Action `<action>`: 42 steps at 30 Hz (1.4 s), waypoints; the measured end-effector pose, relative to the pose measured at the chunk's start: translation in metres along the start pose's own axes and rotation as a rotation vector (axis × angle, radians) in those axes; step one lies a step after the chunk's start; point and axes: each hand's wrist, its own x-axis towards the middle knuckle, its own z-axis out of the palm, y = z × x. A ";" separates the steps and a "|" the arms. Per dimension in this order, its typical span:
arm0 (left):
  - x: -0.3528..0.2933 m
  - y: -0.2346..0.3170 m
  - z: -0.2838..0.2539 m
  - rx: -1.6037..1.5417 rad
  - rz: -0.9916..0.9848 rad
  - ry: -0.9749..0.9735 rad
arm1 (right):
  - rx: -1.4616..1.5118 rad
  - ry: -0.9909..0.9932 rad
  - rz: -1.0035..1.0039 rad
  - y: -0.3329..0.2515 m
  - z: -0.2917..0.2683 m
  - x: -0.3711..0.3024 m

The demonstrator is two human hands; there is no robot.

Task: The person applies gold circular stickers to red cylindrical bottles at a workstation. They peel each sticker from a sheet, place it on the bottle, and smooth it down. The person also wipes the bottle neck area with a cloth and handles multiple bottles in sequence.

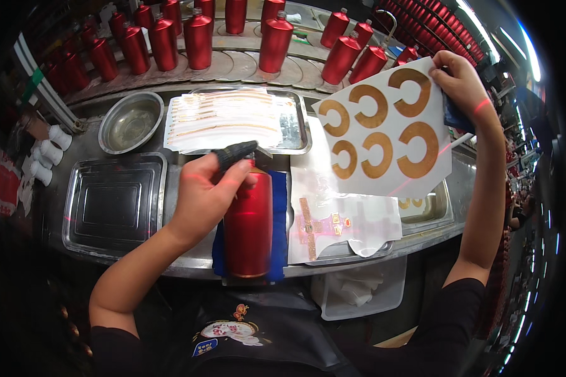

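At the front edge of the counter a glossy red bottle (248,226) stands on a blue cloth (279,220). The thumb and fingers of my left hand (201,191) close around its neck, and a black cover wraps one finger. My right hand (464,85) pinches the upper right corner of a white sheet (387,130), lifted above the counter. Several gold C-shaped decals (418,151) sit on that sheet in two rows. Below it, clear-backed sheets (374,217) with gold and red printed decals lie beside the bottle.
Behind, a metal tray (305,135) carries a stack of white strips (223,116). To the left are a steel bowl (132,122) and a dark rectangular tray (116,201). Several red bottles (198,41) stand on a slatted conveyor. A white bin (358,289) hangs below; a water-filled basin (427,207) is at right.
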 end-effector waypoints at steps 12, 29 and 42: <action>0.109 -0.004 0.022 -0.261 -0.088 -0.091 | 0.102 -0.182 -0.058 -0.148 -0.083 0.036; -0.079 -0.077 -0.359 0.070 -0.286 0.550 | 0.933 -0.512 0.276 -0.290 0.311 0.046; -0.075 -0.117 -0.412 0.614 -0.449 0.751 | 0.401 -0.473 0.152 -0.329 0.442 0.056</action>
